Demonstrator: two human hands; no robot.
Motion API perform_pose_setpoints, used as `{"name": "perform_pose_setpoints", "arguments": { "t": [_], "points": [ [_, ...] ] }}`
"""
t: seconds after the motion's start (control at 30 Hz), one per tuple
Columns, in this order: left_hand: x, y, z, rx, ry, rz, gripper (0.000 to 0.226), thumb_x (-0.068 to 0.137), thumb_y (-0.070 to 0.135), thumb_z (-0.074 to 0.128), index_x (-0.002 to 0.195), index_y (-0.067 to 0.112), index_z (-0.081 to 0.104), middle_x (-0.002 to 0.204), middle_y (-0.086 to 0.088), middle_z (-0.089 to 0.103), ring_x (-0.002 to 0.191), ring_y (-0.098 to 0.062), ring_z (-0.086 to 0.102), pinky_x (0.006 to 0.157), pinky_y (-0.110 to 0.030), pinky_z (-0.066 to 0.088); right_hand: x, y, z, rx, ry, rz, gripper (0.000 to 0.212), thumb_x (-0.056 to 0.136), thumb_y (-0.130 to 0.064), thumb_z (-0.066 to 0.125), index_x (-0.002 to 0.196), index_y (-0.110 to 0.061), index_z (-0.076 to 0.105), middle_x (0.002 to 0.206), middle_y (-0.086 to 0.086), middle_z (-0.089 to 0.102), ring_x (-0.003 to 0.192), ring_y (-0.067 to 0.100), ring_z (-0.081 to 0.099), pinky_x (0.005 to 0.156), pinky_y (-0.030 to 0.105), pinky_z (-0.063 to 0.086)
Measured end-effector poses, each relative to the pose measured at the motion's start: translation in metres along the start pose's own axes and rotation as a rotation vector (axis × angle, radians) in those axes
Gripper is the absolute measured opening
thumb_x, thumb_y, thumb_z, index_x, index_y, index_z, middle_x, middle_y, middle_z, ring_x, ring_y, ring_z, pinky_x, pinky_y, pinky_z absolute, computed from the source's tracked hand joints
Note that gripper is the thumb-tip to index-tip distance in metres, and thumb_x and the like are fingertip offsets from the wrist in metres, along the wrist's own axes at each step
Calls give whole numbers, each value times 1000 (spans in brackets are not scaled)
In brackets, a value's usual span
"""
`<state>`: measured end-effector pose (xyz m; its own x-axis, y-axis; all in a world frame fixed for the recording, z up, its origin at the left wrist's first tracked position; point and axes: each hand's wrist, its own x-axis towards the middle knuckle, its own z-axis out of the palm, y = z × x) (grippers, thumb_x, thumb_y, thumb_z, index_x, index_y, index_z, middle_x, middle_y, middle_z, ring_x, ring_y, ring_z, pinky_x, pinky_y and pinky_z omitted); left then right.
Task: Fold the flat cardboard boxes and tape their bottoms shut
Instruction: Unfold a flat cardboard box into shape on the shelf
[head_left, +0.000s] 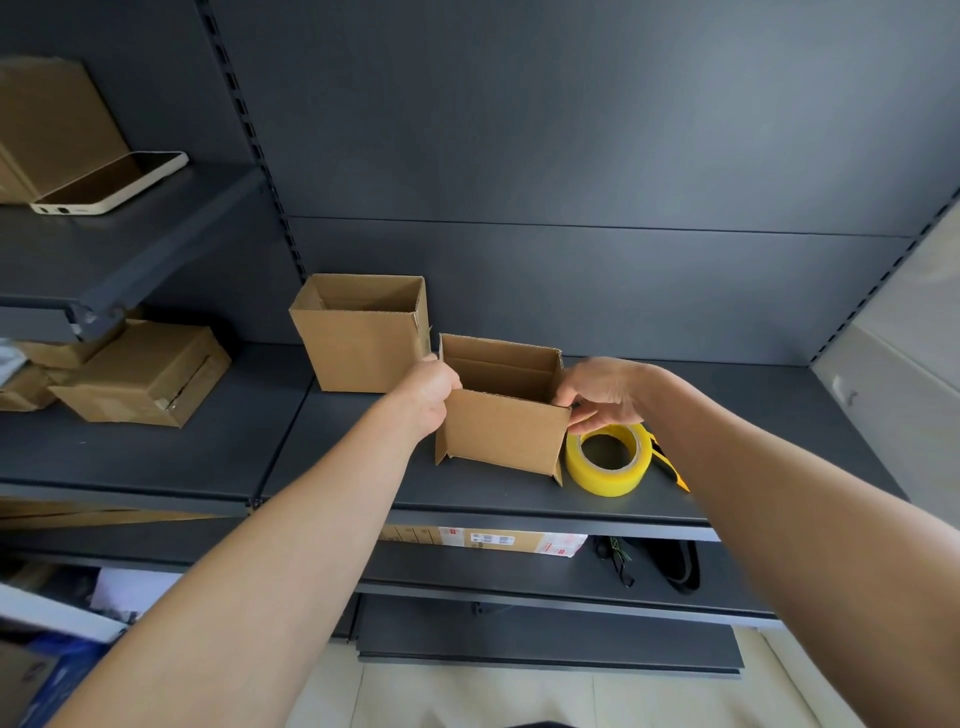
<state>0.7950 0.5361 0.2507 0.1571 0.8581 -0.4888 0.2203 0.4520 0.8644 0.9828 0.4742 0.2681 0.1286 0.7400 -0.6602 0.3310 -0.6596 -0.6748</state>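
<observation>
A small brown cardboard box (501, 431) stands upright on the dark shelf (322, 467), open at the top, with short flaps sticking out at its lower corners. My left hand (428, 389) grips its left top corner. My right hand (602, 395) holds its right top corner, fingers curled at the edge. A second, taller open box (358, 343) stands just behind and to the left. A roll of yellow tape (608, 460) lies flat to the right of the held box, under my right hand.
A yellow-and-black cutter (670, 467) lies behind the tape roll, partly hidden by my right forearm. Taped boxes (145, 374) sit at the left. A phone (109, 184) lies on the upper left shelf. Lower shelves hold labelled cartons (498, 540) and black straps (670, 566).
</observation>
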Motion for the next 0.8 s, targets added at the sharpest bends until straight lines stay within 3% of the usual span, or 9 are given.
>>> {"name": "perform_pose_setpoints", "arguments": {
  "t": [0.2, 0.33, 0.43, 0.53, 0.67, 0.8],
  "points": [
    [-4, -1, 0, 49, 30, 23, 53, 94, -11, 39, 143, 9, 36, 144, -10, 41, 127, -28, 43, 108, -39, 37, 2, 2, 2, 26, 13, -9, 34, 93, -2, 54, 127, -8, 53, 124, 12, 60, 105, 27, 65, 92, 38, 53],
    [-9, 3, 1, 62, 44, 50, 54, 93, -9, 40, 144, 10, 36, 142, -8, 41, 117, -23, 45, 98, -34, 41, 5, 4, 1, 123, 63, -11, 35, 94, -12, 57, 129, -10, 50, 125, 13, 58, 105, 28, 64, 93, 41, 53],
    [-11, 5, 1, 24, 85, 79, 62, 90, -10, 45, 145, 16, 34, 141, -7, 43, 116, -24, 46, 92, -34, 42, 6, 5, 1, 106, 63, -18, 34, 91, -7, 58, 124, -9, 54, 122, 12, 60, 103, 27, 65, 92, 39, 54],
    [-13, 4, 0, 0, 124, 92, 57, 86, -12, 49, 134, 18, 40, 130, -7, 45, 106, -21, 47, 87, -35, 46, 6, 5, 1, 94, 61, -20, 32, 90, -4, 58, 121, -9, 55, 120, 12, 61, 102, 27, 66, 92, 39, 54],
    [-12, 1, -1, -24, 136, 94, 49, 86, -11, 50, 126, 16, 48, 130, -10, 48, 112, -26, 51, 97, -43, 49, 4, 6, 1, 123, 55, -18, 31, 90, -1, 56, 120, -9, 54, 118, 14, 61, 101, 27, 66, 89, 37, 55],
    [-12, -1, -4, -34, 156, 101, 47, 86, -12, 48, 123, 16, 54, 131, -10, 49, 110, -26, 52, 95, -44, 50, 5, 6, 1, 113, 55, -16, 35, 89, 1, 55, 123, -7, 53, 119, 15, 59, 101, 27, 65, 86, 36, 56]
  ]
}}
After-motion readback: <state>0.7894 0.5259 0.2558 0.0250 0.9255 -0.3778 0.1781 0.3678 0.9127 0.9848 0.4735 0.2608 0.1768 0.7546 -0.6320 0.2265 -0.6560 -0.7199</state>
